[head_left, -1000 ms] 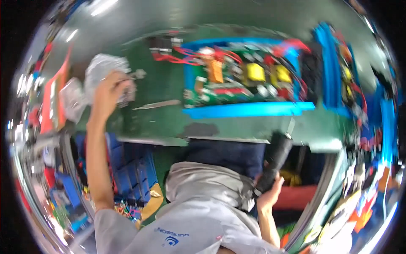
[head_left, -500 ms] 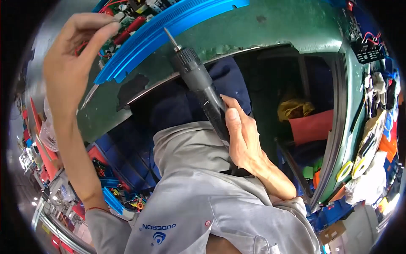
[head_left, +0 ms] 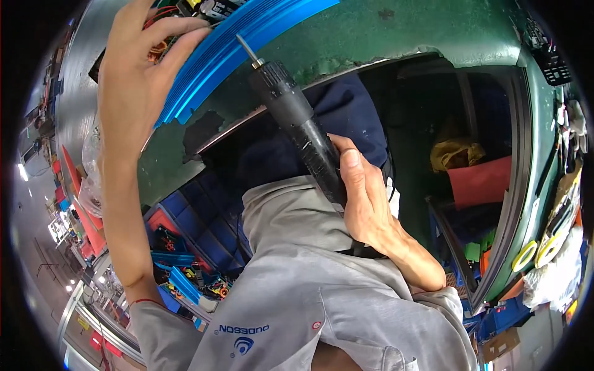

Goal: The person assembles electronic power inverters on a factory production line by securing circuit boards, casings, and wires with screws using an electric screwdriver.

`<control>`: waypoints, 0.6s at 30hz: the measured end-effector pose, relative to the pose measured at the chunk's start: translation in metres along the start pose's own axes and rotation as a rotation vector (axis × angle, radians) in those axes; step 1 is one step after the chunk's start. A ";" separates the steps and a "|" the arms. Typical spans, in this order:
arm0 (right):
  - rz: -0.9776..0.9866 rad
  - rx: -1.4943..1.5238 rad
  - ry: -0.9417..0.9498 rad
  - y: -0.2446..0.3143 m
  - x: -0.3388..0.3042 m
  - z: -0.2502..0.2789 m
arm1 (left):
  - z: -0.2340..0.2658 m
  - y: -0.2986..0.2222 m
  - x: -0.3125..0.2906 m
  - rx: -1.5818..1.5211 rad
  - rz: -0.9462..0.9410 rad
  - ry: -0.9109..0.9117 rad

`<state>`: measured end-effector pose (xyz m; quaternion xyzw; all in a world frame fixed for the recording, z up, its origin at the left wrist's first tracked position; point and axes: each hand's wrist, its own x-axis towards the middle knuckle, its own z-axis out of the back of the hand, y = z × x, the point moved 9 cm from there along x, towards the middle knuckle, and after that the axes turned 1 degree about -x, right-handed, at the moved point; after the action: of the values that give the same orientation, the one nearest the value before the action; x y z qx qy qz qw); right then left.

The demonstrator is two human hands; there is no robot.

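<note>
My right hand [head_left: 368,201] is wrapped round a black electric screwdriver [head_left: 303,136], its thin metal bit pointing up and left. The bit's tip lies in front of a long blue metal housing [head_left: 241,37]; I cannot tell whether it touches. At the upper left, my left hand [head_left: 139,77] reaches over the housing with thumb and forefinger brought together in a pinch. Whatever is between those fingertips is too small to make out. Wires and electronic parts [head_left: 210,8] sit inside the housing, partly covered by the left hand.
Beneath the housing lies a green worktop [head_left: 359,37] with a worn, chipped front edge. Blue crates [head_left: 192,213] and more blue housings [head_left: 185,284] stand low on the left. At the right are a red sheet [head_left: 482,182] and yellow tape rolls [head_left: 525,255].
My left hand has moved right along the housing, its fingertips closer to the screwdriver bit. The screwdriver stays in my right hand at nearly the same angle. The whole view has shifted slightly.
</note>
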<state>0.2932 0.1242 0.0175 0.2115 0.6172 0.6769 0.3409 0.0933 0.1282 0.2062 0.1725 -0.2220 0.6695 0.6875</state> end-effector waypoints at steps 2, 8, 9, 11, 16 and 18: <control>-0.024 0.040 0.015 -0.004 -0.001 0.000 | 0.004 -0.001 0.008 -0.055 0.112 0.014; -0.237 0.689 0.343 -0.015 0.001 -0.020 | 0.003 -0.004 0.004 -0.090 0.053 0.033; -0.246 0.748 0.386 -0.011 0.000 -0.020 | 0.002 -0.001 0.006 -0.179 0.124 0.060; -0.236 0.772 0.404 -0.011 -0.001 -0.017 | -0.003 0.005 0.005 -0.274 0.192 0.090; -0.279 0.721 0.362 -0.010 -0.009 -0.016 | -0.001 -0.012 0.006 -0.389 0.086 0.015; -0.249 0.470 0.127 -0.026 -0.033 -0.010 | -0.025 0.013 -0.016 -0.232 -0.154 0.106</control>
<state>0.3134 0.0937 -0.0047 0.1644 0.7987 0.4799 0.3237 0.0819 0.1290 0.1757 0.0729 -0.2471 0.5929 0.7629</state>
